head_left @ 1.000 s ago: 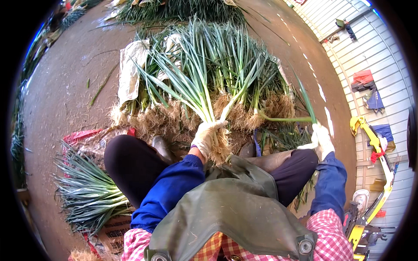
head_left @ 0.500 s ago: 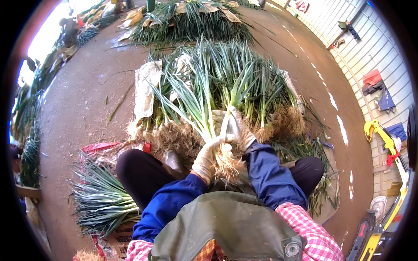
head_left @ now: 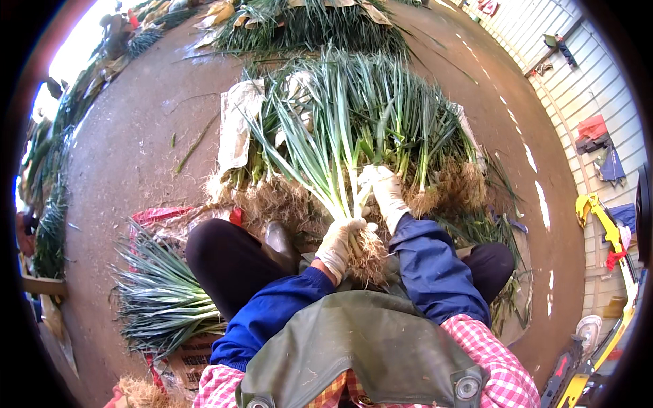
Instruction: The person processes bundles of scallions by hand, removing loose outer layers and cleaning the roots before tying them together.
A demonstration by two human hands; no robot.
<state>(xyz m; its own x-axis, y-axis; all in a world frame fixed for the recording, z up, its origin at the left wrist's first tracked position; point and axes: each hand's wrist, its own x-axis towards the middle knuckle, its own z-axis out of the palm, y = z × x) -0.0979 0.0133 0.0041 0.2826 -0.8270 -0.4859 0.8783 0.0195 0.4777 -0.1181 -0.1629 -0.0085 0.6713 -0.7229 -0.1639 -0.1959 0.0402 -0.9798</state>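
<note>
My gloved left hand (head_left: 336,246) is wrapped around a bunch of green onions (head_left: 338,180) just above their tangled, pale brown roots (head_left: 367,255). The green leaves fan up and away from me. My right hand (head_left: 385,192), also gloved, is closed on a green onion leaf at the right side of the bunch, above the left hand; the fingertips are partly hidden. Just beyond lies a wide heap of green onions (head_left: 401,112), roots toward me. By my left knee rests another pile of green onions (head_left: 160,296), with white stems pointing right.
A red-edged sack (head_left: 160,216) lies under the left pile. Loose leaves (head_left: 507,306) litter the right side. Farther off stands another onion heap (head_left: 306,30). At the far right is a yellow metal arm (head_left: 629,299) near a panelled wall (head_left: 598,88).
My right hand has shifted right, slightly away from the bunch, and turned its back upward. My left hand keeps its hold near the roots. The whole view has shifted slightly.
</note>
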